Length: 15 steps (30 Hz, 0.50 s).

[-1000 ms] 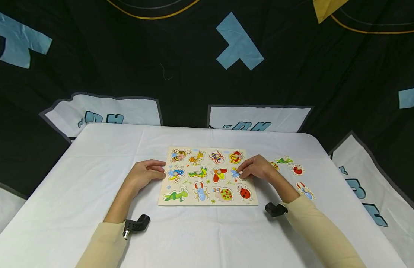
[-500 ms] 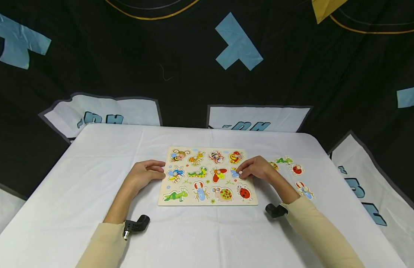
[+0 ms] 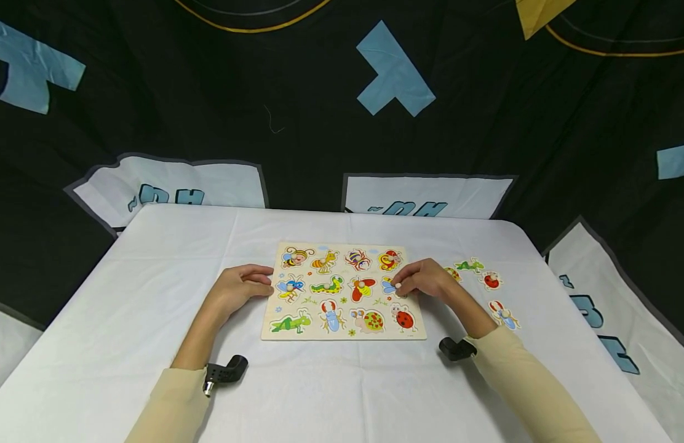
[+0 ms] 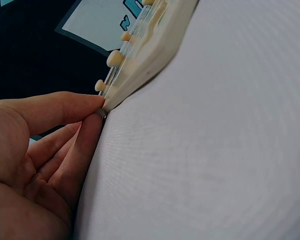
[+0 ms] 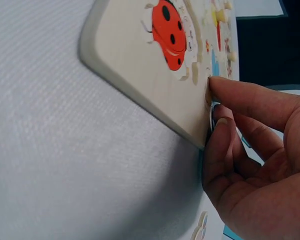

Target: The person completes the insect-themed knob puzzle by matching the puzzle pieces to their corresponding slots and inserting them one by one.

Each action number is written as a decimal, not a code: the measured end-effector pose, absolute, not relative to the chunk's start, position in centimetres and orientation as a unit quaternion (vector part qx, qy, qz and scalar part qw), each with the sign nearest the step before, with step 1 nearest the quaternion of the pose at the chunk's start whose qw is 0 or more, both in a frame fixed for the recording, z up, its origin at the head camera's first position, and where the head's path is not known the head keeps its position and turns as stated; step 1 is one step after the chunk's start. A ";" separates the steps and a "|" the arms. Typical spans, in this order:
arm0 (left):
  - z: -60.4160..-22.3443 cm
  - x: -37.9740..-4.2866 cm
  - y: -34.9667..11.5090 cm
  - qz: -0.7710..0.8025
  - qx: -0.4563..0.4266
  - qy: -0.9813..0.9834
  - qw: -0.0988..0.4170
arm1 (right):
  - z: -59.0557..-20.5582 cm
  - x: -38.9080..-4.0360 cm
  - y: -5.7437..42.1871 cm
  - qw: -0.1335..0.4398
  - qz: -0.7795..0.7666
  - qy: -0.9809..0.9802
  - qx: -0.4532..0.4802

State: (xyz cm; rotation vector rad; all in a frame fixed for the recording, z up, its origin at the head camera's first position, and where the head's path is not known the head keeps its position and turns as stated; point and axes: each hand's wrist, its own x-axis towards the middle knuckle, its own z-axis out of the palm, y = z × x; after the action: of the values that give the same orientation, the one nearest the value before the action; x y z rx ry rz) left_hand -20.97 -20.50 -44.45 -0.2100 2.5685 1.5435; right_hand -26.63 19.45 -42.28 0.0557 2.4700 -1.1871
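A wooden insect knob puzzle board [image 3: 306,309] lies flat on the white table. My left hand [image 3: 235,291] rests at the board's left edge, its fingertips touching the side; the left wrist view shows thumb and finger [image 4: 85,145] against that edge. At the right end of the middle row, my right hand [image 3: 427,277] pinches a blue-winged insect puzzle piece [image 3: 387,287]. Fingers hide most of this piece, so I cannot tell whether it sits fully in its recess. Below it on the board is a red ladybug picture [image 5: 169,32]. Pale knobs [image 4: 115,58] stand up from the board.
Right of the board lie loose pieces: a green grasshopper [image 3: 470,265], a red ladybug piece [image 3: 491,280], a blue beetle [image 3: 504,314] and a snail piece [image 3: 454,273] partly behind my right hand. A black patterned cloth [image 3: 309,123] hangs behind the table.
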 end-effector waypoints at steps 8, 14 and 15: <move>-44.3 -20.9 -20.5 0.516 -0.077 0.850 0.072 | -42.1 -26.7 19.7 0.200 -0.423 0.884 0.010; -44.3 -20.9 -20.5 0.512 -0.077 0.852 0.072 | -41.9 -26.7 20.5 0.200 -0.429 0.881 0.002; -44.3 -20.9 -20.4 0.511 -0.078 0.853 0.072 | -41.8 -26.7 20.7 0.199 -0.431 0.880 0.003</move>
State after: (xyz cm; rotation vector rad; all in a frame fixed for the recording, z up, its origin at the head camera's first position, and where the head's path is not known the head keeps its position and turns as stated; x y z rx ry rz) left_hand -20.88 -20.45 -44.27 -0.2345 2.5633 1.5364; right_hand -26.74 20.67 -41.84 0.0094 2.4617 -1.2058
